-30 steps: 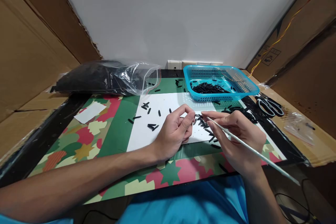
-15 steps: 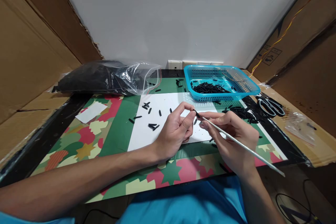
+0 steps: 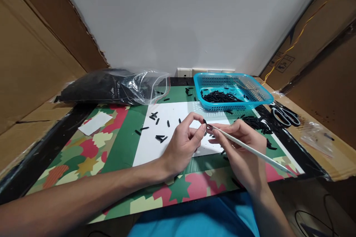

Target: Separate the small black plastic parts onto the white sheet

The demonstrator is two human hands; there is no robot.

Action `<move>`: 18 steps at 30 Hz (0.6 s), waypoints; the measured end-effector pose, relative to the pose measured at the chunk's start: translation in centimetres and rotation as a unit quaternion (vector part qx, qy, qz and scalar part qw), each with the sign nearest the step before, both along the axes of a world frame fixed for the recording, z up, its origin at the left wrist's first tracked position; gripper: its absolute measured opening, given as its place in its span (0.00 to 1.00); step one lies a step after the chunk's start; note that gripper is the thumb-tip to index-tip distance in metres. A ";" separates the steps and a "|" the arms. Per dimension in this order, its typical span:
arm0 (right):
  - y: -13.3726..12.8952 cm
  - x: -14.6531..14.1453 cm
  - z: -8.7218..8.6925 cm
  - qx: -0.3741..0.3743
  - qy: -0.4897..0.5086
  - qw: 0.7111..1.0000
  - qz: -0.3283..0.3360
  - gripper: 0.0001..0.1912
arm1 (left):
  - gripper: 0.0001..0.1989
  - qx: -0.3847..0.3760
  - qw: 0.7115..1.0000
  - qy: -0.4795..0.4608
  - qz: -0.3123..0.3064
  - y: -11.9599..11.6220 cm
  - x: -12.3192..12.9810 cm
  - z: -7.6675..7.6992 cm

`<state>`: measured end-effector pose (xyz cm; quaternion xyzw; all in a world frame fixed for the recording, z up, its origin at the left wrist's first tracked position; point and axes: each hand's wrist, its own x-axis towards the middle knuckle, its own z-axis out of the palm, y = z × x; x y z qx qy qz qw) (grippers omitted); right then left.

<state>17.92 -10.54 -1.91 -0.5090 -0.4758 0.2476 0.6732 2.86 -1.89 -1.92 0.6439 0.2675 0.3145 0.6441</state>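
My left hand (image 3: 183,144) is closed, pinching a small black strip-like piece (image 3: 205,122) between thumb and forefinger. A slim white stick (image 3: 253,150) lies in the closed fingers of my right hand (image 3: 246,152). Its dark tip meets or nearly meets the black piece; whether they touch I cannot tell. Both hands are held close together over a white sheet (image 3: 151,152), where several similar black pieces (image 3: 160,138) are scattered. To the right of my right hand's knuckles is a loose pile of black pieces (image 3: 254,122).
A blue plastic basket (image 3: 236,104) with black pieces inside stands at the back right. A zip bag (image 3: 102,85) of black material rests at the back left. Black-handled scissors (image 3: 285,115) and a small clear bag (image 3: 317,139) lie at right. Cardboard walls (image 3: 33,37) flank the table.
My right hand has shifted slightly left, and the stick's rear end is a bit higher. My left hand keeps its pinch on the black piece. The whole view has tilted a little.
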 end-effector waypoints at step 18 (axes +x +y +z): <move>-0.5 3.0 -0.3 0.076 -0.263 0.961 0.043 0.12 | 0.17 -0.028 0.996 0.010 -0.084 -0.2 -0.2 -0.5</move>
